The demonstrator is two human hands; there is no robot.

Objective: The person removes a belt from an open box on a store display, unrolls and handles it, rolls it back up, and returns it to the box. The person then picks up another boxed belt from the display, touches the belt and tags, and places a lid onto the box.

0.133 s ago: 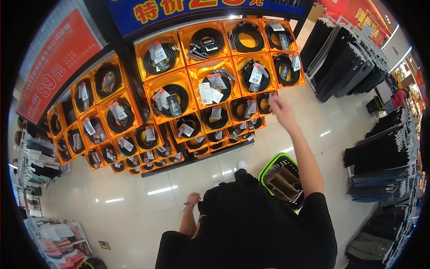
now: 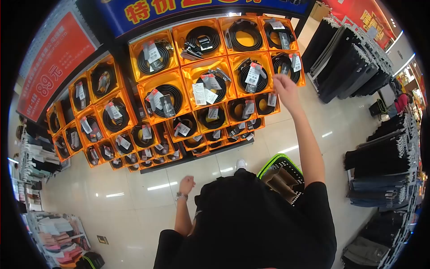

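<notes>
My right hand (image 2: 285,88) is raised at the front right edge of the belt display, close below the coiled belt (image 2: 285,66) in the upper right box; its fingers are curled, and I cannot make out anything in them. Over the floor, left of my body, my left hand (image 2: 187,184) has a wristwatch at its wrist and loosely curled fingers, away from the boxes. Coiled black belts with white tags lie in orange boxes, among them a belt (image 2: 252,77) left of my right hand and one (image 2: 209,88) in the middle.
A black basket with a green rim (image 2: 265,167) stands on the floor under my right arm, with brown things inside. Racks of dark trousers (image 2: 345,58) are at the right. Folded clothes (image 2: 58,237) lie at the lower left. A blue sign (image 2: 156,13) tops the display.
My right hand has moved up and slightly right, closer to the upper right box. My left hand has risen and shifted a little left. The view has shifted slightly.
</notes>
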